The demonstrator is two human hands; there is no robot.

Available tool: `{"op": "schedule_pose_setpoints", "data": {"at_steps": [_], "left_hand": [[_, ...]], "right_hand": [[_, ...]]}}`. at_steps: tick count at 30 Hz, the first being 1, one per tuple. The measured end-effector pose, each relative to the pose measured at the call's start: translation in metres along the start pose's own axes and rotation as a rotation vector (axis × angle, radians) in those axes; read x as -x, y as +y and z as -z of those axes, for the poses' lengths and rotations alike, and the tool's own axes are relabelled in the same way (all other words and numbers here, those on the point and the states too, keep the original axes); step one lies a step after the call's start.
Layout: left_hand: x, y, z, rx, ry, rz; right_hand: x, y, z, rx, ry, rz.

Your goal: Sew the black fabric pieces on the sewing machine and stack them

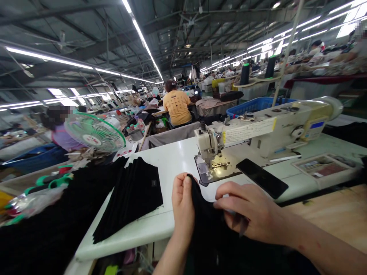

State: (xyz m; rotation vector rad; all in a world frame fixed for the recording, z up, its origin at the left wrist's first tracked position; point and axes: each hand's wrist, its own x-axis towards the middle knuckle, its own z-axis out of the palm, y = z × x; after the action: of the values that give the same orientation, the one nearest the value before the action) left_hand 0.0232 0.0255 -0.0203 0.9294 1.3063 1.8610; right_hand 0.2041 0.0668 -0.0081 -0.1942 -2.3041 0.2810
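Observation:
My left hand (183, 198) pinches the upper edge of a piece of black fabric (205, 233) between thumb and fingers, lifting it in front of the sewing machine. The fabric hangs down into my lap. My right hand (252, 212) is closed beside it, fingertips at the fabric's edge. A small greyish, shiny thing (243, 225) shows under its fingers, mostly hidden and blurred; I cannot make out its kind. The sewing machine (275, 122) stands just beyond both hands, its needle area (213, 162) bare of fabric. A stack of black cut pieces (134, 194) lies on the table at left, a small label on top.
A black phone (262, 177) lies on the table right of my hands. Dark fabric (43, 233) heaps at left, near a green-rimmed fan (96, 131). Behind the machine are a blue basket (252, 105) and thread cones (245, 74). A person in yellow (176, 105) sits ahead.

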Motion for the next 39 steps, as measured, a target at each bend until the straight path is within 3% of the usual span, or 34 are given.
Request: {"op": "schedule_pose_setpoints", "data": {"at_steps": [8, 11, 14, 16, 20, 23, 26, 32, 35, 39], "left_hand": [[0.002, -0.025, 0.003, 0.06, -0.033, 0.071], [0.0, -0.025, 0.004, 0.049, -0.023, 0.069], [-0.002, -0.013, 0.005, 0.002, -0.034, 0.072], [-0.005, -0.001, 0.005, -0.052, -0.103, 0.079], [-0.015, 0.017, 0.008, -0.136, -0.193, -0.019], [-0.021, 0.019, 0.015, -0.182, -0.119, -0.114], [-0.023, 0.014, 0.021, -0.17, -0.084, -0.124], [-0.015, 0.006, 0.029, -0.05, -0.019, -0.057], [-0.009, 0.008, 0.03, -0.048, 0.029, -0.059], [-0.005, 0.009, 0.03, -0.043, 0.072, -0.07]], "right_hand": [[-0.002, 0.007, -0.006, 0.101, 0.228, 0.033], [-0.005, 0.007, -0.002, -0.039, 0.244, -0.014], [-0.005, -0.001, 0.011, -0.284, 0.125, -0.092], [-0.003, -0.007, 0.022, -0.394, -0.003, -0.173], [-0.001, -0.005, 0.033, -0.502, -0.26, -0.421], [0.003, 0.008, 0.025, -0.396, -0.096, -0.622], [0.008, 0.019, 0.016, -0.315, 0.092, -0.729], [0.012, 0.02, 0.009, -0.359, 0.187, -0.805], [0.012, 0.017, 0.007, -0.328, 0.242, -0.889], [0.01, 0.017, 0.005, -0.31, 0.304, -0.899]]}}
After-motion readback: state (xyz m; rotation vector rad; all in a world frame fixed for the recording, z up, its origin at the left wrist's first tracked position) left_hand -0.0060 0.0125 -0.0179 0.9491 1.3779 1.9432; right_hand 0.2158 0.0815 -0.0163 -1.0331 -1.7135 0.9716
